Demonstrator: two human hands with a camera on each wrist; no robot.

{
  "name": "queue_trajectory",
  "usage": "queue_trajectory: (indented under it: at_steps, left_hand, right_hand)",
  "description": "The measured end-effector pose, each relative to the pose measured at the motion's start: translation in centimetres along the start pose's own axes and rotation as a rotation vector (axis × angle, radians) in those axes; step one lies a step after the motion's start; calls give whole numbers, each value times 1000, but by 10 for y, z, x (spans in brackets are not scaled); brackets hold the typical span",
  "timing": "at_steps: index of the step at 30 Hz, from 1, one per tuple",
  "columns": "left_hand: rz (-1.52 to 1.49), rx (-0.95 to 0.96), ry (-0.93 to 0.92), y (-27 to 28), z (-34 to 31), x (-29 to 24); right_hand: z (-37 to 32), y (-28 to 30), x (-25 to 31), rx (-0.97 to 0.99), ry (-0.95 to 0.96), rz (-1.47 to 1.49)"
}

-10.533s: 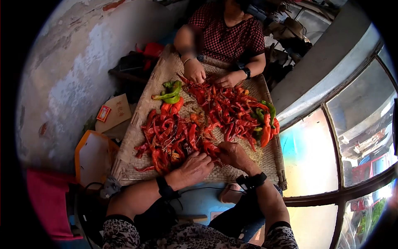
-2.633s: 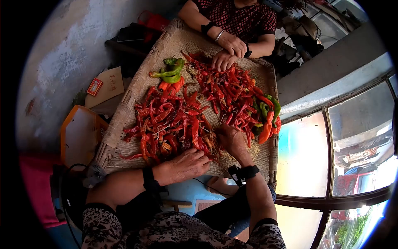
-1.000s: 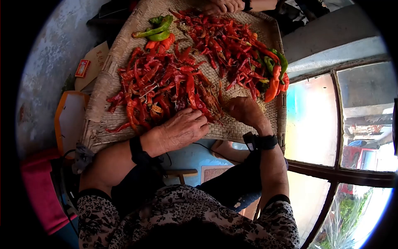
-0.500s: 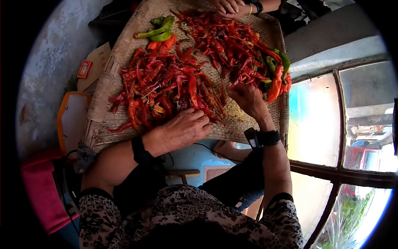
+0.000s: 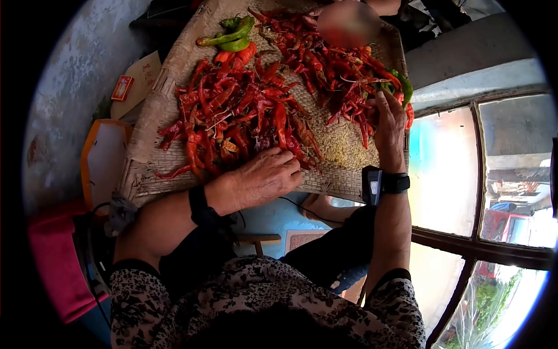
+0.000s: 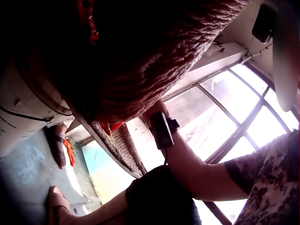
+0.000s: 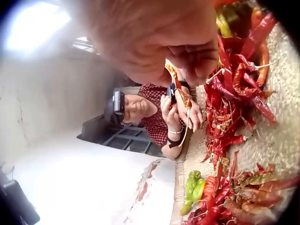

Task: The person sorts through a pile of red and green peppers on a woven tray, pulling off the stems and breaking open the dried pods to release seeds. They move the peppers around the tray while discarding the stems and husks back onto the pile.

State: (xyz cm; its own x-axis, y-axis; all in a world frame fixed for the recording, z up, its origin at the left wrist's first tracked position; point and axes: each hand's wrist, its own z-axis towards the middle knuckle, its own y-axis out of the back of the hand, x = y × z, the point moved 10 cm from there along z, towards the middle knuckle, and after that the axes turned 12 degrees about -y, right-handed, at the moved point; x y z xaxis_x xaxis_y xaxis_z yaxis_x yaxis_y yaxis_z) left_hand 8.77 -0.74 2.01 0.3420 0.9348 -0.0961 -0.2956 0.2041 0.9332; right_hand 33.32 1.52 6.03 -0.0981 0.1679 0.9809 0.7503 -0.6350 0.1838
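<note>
Red dried chili peppers lie in two heaps on a woven tray, a left heap and a right heap. My left hand rests at the near edge of the left heap, fingers bent down among the peppers; I cannot tell whether they grip one. My right hand reaches over the right side, fingers overlapping the green peppers there. In the right wrist view its curled fingers pinch a shrivelled dried chili pepper, the pale stem hanging down. Pale seeds are spread between the heaps.
Green peppers sit at the tray's far left. Another person sits across, hands at the far edge. A window stands close on the right, a wall on the left. An orange-edged box lies beside the tray.
My right hand has moved from the seeds near the tray's middle up and right to the right heap. The left hand stays at its heap. The head view has dipped toward the tray.
</note>
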Motion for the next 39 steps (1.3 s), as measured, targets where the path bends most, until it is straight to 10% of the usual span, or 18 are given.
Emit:
queue_trajectory:
  at_steps: [4, 10, 20, 26, 28, 32, 39]
  left_hand:
    - [-46, -3, 3, 1, 1, 1]
    - [-54, -21, 4, 4, 1, 1]
    - [9, -21, 0, 2, 0, 0]
    - [-54, -48, 7, 4, 2, 1]
    - [-61, -59, 7, 5, 3, 1]
    - [-62, -65, 6, 6, 2, 3]
    - [-44, -36, 21, 8, 1, 2]
  right_hand:
    - [-29, -70, -27, 294, 43, -766]
    - [-55, -111, -33, 333, 130, -848]
    - [-54, -72, -8, 391, 3, -598]
    - [-22, -19, 3, 216, -92, 237]
    - [-17, 4, 12, -108, -27, 45]
    - [-20, -51, -19, 154, 172, -957]
    - [-30, -82, -53, 313, 65, -1156]
